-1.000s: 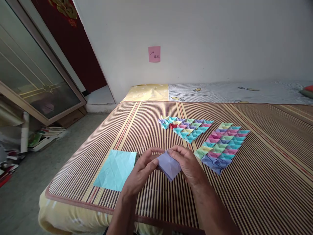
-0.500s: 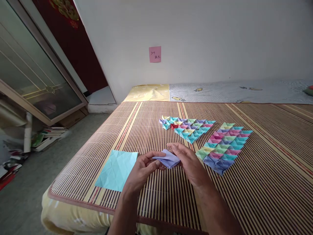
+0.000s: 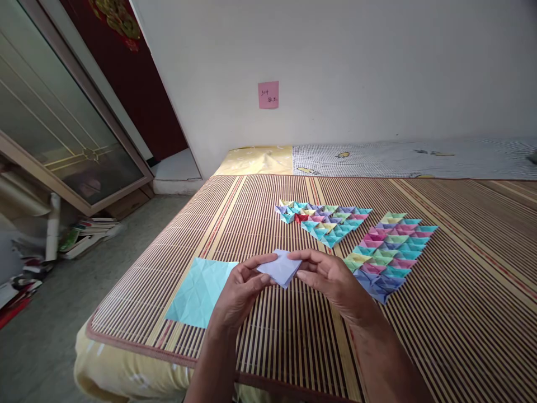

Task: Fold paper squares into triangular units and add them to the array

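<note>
A small folded piece of lavender paper (image 3: 280, 267) is held between my two hands above the striped mat. Its left corner is pinched by the thumb and fingers of my left hand (image 3: 245, 282). My right hand (image 3: 329, 275) grips the opposite corner, thumb below and fingers on top. To the left, a creased turquoise paper square (image 3: 200, 292) lies flat, partly behind my left hand. Rows of folded paper units in several colours form one group (image 3: 325, 221) beyond my hands and another group (image 3: 390, 249) to the right, its near-left edge partly covered by my right hand.
A bamboo-strip mat (image 3: 138, 285) covers the bed, with yellow bedding (image 3: 126, 369) showing at the front edge. Patterned cloth (image 3: 377, 159) runs along the wall. A pink note (image 3: 268, 94) is stuck there. Books (image 3: 90, 232) lie on the floor at left.
The lavender paper has turned from a partly opened fold to a flatter diamond facing me. My right hand's fingers have shifted onto its upper right edge.
</note>
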Action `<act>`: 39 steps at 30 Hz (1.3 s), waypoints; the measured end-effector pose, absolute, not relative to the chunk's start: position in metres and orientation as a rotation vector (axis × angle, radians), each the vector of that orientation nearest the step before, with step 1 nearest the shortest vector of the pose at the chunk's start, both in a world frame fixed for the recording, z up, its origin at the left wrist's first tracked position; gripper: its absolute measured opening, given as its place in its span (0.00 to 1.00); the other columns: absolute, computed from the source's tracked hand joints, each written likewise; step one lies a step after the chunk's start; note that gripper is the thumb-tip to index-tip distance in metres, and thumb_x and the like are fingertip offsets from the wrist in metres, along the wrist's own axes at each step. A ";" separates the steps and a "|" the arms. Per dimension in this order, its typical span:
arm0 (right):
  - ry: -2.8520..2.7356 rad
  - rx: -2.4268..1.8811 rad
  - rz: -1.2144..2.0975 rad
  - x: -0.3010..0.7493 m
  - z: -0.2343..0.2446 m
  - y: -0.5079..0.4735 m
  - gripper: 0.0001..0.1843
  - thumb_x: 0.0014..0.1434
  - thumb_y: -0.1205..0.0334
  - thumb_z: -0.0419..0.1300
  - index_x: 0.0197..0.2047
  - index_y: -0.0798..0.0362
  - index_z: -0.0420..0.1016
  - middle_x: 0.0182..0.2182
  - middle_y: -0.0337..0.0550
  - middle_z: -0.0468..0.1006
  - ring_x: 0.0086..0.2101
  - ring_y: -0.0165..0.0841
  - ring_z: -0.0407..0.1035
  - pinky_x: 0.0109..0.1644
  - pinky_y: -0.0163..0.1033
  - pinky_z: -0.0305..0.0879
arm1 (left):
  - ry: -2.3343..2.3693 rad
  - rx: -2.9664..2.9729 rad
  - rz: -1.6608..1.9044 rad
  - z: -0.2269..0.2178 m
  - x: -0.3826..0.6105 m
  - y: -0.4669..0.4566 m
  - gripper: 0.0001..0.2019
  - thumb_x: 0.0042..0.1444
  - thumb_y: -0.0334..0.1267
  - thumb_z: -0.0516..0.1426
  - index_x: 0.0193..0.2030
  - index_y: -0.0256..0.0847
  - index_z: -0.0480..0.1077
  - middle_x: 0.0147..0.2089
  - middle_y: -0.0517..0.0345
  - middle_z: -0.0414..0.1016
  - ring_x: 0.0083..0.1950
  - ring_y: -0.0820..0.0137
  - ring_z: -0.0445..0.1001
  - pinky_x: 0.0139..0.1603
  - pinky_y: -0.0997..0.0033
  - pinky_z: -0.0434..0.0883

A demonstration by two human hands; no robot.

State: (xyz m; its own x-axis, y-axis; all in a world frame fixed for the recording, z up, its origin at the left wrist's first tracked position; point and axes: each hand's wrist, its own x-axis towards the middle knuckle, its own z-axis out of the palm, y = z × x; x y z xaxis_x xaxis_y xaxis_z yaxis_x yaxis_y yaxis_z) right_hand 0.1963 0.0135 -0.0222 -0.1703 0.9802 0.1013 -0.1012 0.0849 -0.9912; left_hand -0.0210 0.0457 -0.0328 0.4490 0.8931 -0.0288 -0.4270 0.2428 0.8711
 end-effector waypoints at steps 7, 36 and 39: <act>-1.307 -1.056 1.226 0.191 -0.027 0.016 0.15 0.64 0.57 0.65 0.52 0.51 0.81 0.45 0.48 0.86 0.45 0.38 0.81 0.49 0.44 0.77 | 0.608 0.961 0.968 -0.038 -0.022 0.047 0.18 0.53 0.38 0.73 0.51 0.40 0.85 0.45 0.49 0.85 0.41 0.69 0.80 0.48 0.71 0.75; -1.473 -1.180 0.992 0.181 -0.031 0.018 0.10 0.65 0.57 0.63 0.45 0.51 0.83 0.35 0.42 0.82 0.35 0.35 0.76 0.38 0.39 0.72 | 0.820 0.922 1.106 -0.045 -0.009 0.049 0.15 0.44 0.42 0.77 0.30 0.36 0.80 0.28 0.59 0.79 0.29 0.73 0.73 0.35 0.74 0.69; -1.509 -1.141 0.998 0.185 -0.028 0.016 0.11 0.66 0.58 0.62 0.47 0.50 0.82 0.39 0.43 0.83 0.39 0.36 0.78 0.42 0.40 0.73 | 0.827 0.931 1.094 -0.044 -0.008 0.048 0.16 0.44 0.44 0.77 0.31 0.35 0.81 0.29 0.58 0.79 0.30 0.73 0.72 0.35 0.74 0.69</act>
State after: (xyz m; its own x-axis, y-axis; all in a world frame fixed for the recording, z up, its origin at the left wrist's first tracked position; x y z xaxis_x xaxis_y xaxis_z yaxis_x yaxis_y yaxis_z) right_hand 0.1852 0.0163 -0.0284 -0.1002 0.9722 0.2117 0.1855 0.2273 -0.9560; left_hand -0.0082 0.0480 -0.0440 0.2559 0.9621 -0.0940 -0.3532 0.1836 0.9173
